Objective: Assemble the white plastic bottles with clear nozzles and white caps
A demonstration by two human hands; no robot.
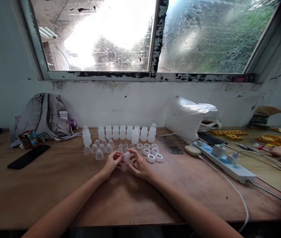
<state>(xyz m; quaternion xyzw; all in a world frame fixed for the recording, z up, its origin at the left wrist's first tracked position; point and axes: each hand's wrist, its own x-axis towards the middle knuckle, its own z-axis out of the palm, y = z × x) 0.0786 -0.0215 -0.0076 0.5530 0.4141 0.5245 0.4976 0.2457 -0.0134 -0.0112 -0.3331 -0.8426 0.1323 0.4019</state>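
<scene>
L hand (pixel 111 163) & R hand (pixel 139 166), fingertips nearly closed, jointly pinch small clear pc. (pixel 127 157) over table (pixel 56 180), nr. loose rings (pixel 151 161) & clear domes (pixel 99 154); approx. two capped bottles (pixel 152 135) look done, uncapped bottles (pixel 122 132) outstanding, i.e. early stage.

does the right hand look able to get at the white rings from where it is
Probably yes: the white rings sit just to the right of the right hand, with nothing apparent between. It seems busy with a small clear piece, though, so it might need to let go first.
</scene>
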